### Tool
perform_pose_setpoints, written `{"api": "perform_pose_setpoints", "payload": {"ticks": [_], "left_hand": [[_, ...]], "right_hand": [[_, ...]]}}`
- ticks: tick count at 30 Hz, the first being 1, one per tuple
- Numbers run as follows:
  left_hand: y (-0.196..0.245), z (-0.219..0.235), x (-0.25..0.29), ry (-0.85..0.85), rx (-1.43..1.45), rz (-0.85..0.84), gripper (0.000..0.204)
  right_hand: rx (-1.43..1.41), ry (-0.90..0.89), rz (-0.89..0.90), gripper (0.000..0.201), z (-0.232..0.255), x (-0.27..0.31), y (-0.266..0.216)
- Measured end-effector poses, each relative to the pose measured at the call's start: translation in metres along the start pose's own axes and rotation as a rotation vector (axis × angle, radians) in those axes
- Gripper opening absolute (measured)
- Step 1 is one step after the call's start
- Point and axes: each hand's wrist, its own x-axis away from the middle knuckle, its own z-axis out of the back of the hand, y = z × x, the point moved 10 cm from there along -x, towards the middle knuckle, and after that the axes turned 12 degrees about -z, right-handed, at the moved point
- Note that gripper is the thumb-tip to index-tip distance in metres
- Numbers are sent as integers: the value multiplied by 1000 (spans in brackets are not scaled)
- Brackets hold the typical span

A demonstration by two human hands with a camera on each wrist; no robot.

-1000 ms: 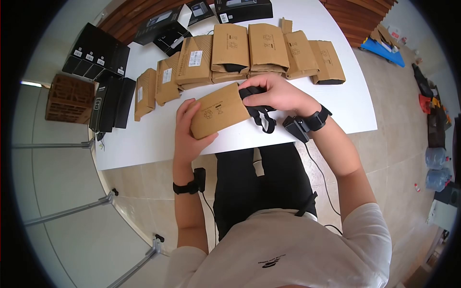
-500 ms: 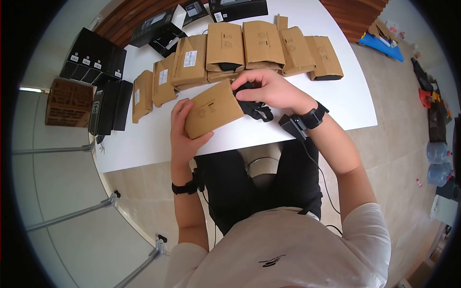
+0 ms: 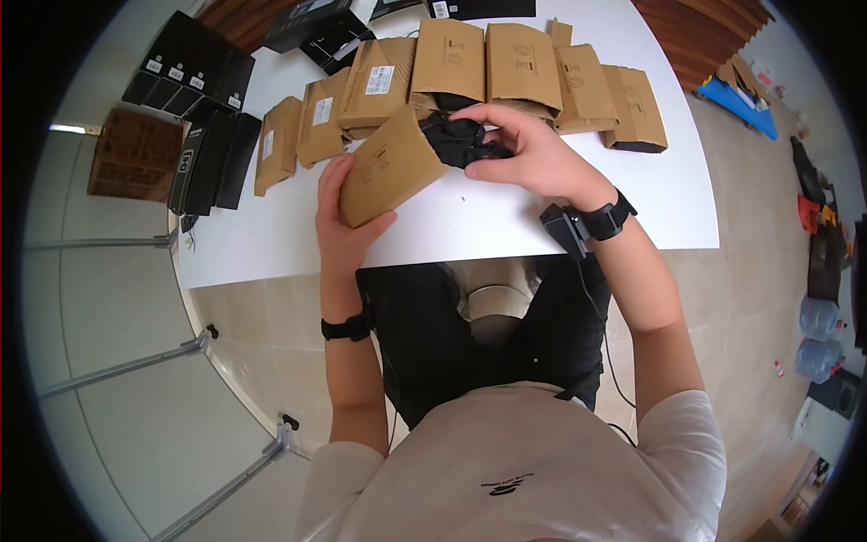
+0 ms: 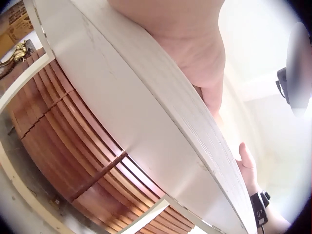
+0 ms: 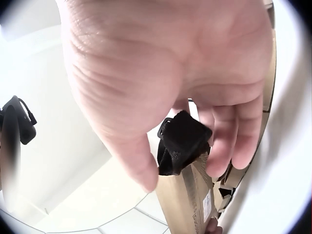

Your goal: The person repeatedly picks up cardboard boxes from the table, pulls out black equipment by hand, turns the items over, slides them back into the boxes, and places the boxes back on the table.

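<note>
My left hand (image 3: 348, 212) grips a brown cardboard box (image 3: 388, 172) by its closed end, thumb on the near side and fingers over the far side. The box is tilted above the table. At its right end, my right hand (image 3: 546, 163) holds a bundled black strap (image 3: 456, 140) between thumb and fingers. In the right wrist view the strap (image 5: 183, 139), with a small black buckle, sits right at the box's end (image 5: 178, 200). The left wrist view shows my left hand (image 4: 195, 53) over the table edge, with the box mostly hidden.
Behind my hands, several brown cardboard boxes (image 3: 528, 68) stand in a row on the white table (image 3: 506, 221). Black boxes (image 3: 194, 68) are stacked at the left, with more black boxes (image 3: 316, 27) at the back. The table's front edge runs close before my legs.
The strap loops that hung below my right hand are now gathered into a bundle against the box's end. The box has tilted more steeply, its right end higher.
</note>
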Motion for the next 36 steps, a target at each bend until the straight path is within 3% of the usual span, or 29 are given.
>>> {"api": "perform_pose_setpoints", "payload": {"ticks": [7, 14, 16, 22, 28, 29, 34, 36], "left_hand": [[11, -18, -1, -144, 79, -64, 81], [17, -20, -4, -175, 25, -121, 81], [9, -16, -2, -152, 17, -92, 81], [6, -14, -1, -92, 45, -42, 82], [10, -23, -1, -179, 100, -53, 82], [10, -24, -1, -178, 102, -53, 82], [10, -25, 0, -196, 125, -53, 82], [16, -26, -1, -211, 65, -89, 82]], "right_hand": [[81, 12, 71, 34, -1, -3, 2], [150, 26, 52, 39, -2, -2, 1], [-222, -24, 90, 45, 2, -3, 0], [-333, -78, 75, 27, 7, -5, 4], [-131, -5, -18, 20, 3, -2, 6], [-56, 4, -91, 30, 4, -1, 9], [-37, 44, -21, 25, 2, 1, 4], [124, 98, -56, 23, 6, -3, 11]]}}
